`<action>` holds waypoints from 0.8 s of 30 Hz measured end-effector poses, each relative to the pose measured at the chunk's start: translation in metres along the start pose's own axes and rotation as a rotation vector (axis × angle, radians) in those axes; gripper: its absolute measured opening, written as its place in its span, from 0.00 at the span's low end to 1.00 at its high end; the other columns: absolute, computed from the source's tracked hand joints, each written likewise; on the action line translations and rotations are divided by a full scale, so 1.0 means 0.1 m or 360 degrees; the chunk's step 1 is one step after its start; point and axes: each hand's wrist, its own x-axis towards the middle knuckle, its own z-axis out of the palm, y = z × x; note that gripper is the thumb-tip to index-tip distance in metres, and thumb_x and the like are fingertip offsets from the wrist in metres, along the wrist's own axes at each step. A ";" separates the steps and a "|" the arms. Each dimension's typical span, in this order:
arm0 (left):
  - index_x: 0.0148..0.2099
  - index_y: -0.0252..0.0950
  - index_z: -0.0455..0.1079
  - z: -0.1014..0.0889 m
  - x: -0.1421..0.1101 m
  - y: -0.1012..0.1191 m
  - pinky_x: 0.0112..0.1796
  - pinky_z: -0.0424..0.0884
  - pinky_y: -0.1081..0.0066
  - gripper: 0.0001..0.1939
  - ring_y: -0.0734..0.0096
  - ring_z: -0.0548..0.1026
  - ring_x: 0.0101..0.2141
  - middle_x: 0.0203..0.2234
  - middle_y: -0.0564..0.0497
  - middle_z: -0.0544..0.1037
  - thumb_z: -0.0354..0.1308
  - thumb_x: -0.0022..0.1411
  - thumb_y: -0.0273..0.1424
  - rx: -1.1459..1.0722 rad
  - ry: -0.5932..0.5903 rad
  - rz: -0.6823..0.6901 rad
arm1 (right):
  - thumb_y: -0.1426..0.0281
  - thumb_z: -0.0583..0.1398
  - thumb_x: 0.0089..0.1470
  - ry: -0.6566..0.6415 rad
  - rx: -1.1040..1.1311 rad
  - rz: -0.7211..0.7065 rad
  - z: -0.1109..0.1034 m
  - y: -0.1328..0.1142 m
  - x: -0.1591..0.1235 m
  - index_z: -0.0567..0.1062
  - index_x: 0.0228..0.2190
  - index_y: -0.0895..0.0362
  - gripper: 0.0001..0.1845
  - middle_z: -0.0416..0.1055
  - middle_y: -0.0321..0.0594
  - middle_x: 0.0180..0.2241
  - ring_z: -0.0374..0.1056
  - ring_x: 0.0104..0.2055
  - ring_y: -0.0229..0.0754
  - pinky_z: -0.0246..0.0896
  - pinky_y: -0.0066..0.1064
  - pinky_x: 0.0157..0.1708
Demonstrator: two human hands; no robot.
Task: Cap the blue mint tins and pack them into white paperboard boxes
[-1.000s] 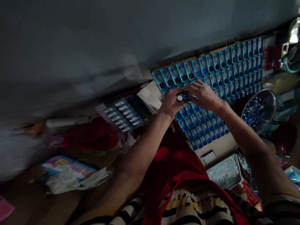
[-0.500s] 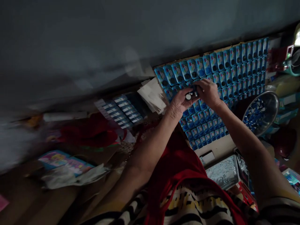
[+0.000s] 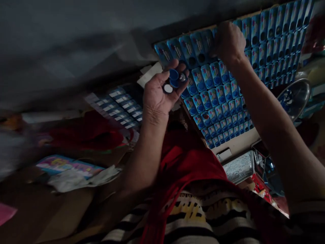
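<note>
My left hand (image 3: 158, 93) is palm up with fingers curled around several small round caps (image 3: 174, 75), most of them blue and one showing a white face. It hovers at the left end of rows of blue rounded-corner tins (image 3: 207, 75), many with a blue or dark circle at one end. My right hand (image 3: 230, 41) is closed and reaches down onto the top row of these tins. Its fingertips are hidden behind the hand, so what they hold cannot be made out. One tin in a lower row carries a red-rimmed circle (image 3: 206, 116).
A metal bowl (image 3: 307, 96) holding blue and white pieces stands right of the tins. Below are a clear tray of small pale pieces (image 3: 238, 167) and a red box (image 3: 261, 188). Stacked blue-and-white packs (image 3: 124, 106) and red cloth (image 3: 86, 132) lie left. A grey wall (image 3: 76, 40) rises behind.
My hands were together over the tins and have parted. The right hand has moved up to the top row, while the left has drawn back leftward, opening its palm around the caps.
</note>
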 end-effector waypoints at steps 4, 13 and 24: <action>0.51 0.36 0.77 0.07 -0.19 0.06 0.61 0.76 0.59 0.16 0.57 0.74 0.64 0.51 0.46 0.84 0.48 0.72 0.26 0.0150 -0.0007 -0.0032 | 0.69 0.76 0.47 0.0009 -0.0103 0.0049 -0.09 -0.08 -0.17 0.80 0.41 0.53 0.18 0.79 0.43 0.43 0.75 0.49 0.55 0.68 0.52 0.53; 0.54 0.42 0.76 -0.21 -0.42 -0.01 0.59 0.78 0.54 0.15 0.54 0.79 0.60 0.51 0.45 0.84 0.54 0.70 0.33 0.0357 0.0126 0.0001 | 0.64 0.62 0.67 -0.0225 0.0355 -0.0626 0.67 0.31 -2.40 0.81 0.44 0.51 0.08 0.76 0.40 0.44 0.73 0.42 0.42 0.66 0.33 0.40; 0.50 0.37 0.77 -0.37 -0.42 -0.06 0.55 0.80 0.60 0.13 0.62 0.83 0.52 0.50 0.44 0.84 0.53 0.70 0.31 0.0278 0.0200 -0.0047 | 0.69 0.68 0.55 -0.0430 0.0217 -0.0567 0.93 0.25 -2.23 0.80 0.35 0.51 0.04 0.80 0.41 0.37 0.76 0.39 0.48 0.69 0.38 0.40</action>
